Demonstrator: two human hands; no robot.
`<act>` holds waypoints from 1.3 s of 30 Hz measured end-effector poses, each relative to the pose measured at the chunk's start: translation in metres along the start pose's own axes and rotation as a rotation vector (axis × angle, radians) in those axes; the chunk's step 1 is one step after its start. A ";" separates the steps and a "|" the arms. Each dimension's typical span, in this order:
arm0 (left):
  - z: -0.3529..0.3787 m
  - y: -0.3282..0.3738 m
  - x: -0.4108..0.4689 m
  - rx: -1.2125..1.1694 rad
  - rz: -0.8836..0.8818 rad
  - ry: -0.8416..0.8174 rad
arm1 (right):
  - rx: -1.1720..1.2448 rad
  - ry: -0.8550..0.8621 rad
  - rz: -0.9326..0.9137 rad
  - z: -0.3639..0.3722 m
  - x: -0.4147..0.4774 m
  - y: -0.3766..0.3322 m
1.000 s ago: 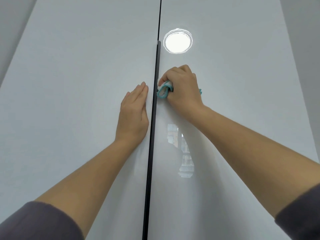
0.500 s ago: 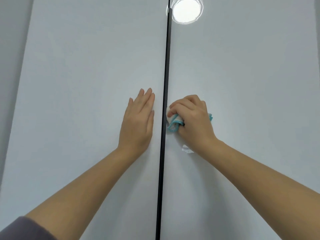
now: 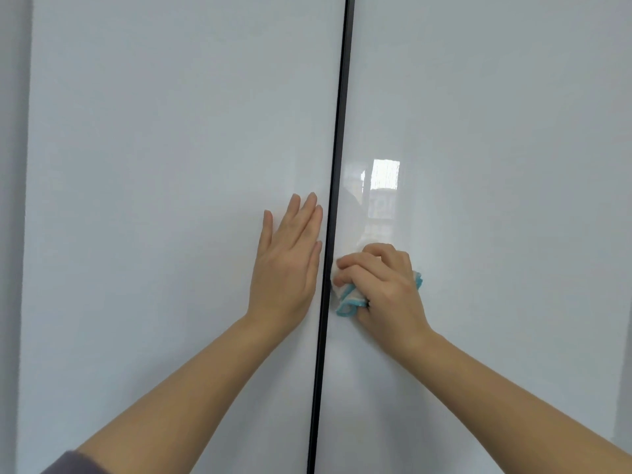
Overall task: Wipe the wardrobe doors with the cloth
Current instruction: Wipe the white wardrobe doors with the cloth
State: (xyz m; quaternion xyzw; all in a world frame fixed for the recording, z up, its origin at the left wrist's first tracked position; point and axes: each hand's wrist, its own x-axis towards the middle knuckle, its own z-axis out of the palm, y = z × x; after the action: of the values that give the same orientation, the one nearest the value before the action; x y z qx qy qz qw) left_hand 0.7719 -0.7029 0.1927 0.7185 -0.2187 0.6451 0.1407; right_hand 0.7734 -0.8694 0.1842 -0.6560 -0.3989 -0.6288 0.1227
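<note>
Two glossy white wardrobe doors fill the view, the left door (image 3: 164, 200) and the right door (image 3: 496, 131), split by a thin black gap (image 3: 337, 165). My left hand (image 3: 287, 265) lies flat on the left door, fingers straight, just beside the gap. My right hand (image 3: 386, 289) grips a bunched white cloth with a teal border (image 3: 347, 299) and presses it on the right door right next to the gap. Most of the cloth is hidden under my fingers.
A bright window reflection (image 3: 383, 193) shows on the right door above my right hand. A grey wall strip (image 3: 12, 234) borders the left door.
My right hand with the cloth has travelled down the right door along the gap. The view has dropped with it, so the round lamp reflection left the top. My left hand stays flat.
</note>
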 end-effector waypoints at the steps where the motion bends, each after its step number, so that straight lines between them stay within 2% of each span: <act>1: 0.001 0.002 -0.006 0.002 0.002 -0.008 | 0.003 0.001 0.001 0.001 -0.010 -0.004; 10: 0.012 0.017 -0.025 0.022 -0.056 -0.031 | 0.034 -0.060 0.029 0.011 -0.073 -0.026; 14: 0.017 0.011 -0.029 0.084 -0.037 -0.028 | 0.022 -0.196 -0.114 0.006 -0.094 -0.027; 19: 0.018 0.012 -0.033 0.156 -0.033 -0.032 | -0.075 -0.416 -0.438 -0.013 -0.078 -0.004; 22: 0.018 0.013 -0.032 0.162 -0.034 -0.035 | -0.092 -0.360 -0.459 -0.028 -0.031 0.024; 27: 0.018 0.014 -0.030 0.171 -0.033 -0.045 | -0.163 -0.053 -0.154 -0.058 0.077 0.081; 30: 0.018 0.015 -0.030 0.182 -0.027 -0.048 | -0.171 0.036 -0.056 -0.060 0.092 0.087; 32: 0.018 0.015 -0.030 0.189 -0.023 -0.045 | -0.145 0.035 -0.048 -0.059 0.073 0.079; 34: 0.018 0.016 -0.031 0.194 -0.018 -0.049 | -0.129 -0.039 -0.101 -0.058 0.030 0.068; 39: 0.017 0.016 -0.031 0.216 -0.017 -0.072 | -0.144 -0.361 -0.416 -0.067 -0.102 0.045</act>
State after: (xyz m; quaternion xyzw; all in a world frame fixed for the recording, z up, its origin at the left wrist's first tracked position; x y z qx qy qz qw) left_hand 0.7767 -0.7209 0.1590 0.7541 -0.1468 0.6373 0.0602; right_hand 0.7661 -0.9810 0.1171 -0.6683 -0.4948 -0.5404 -0.1289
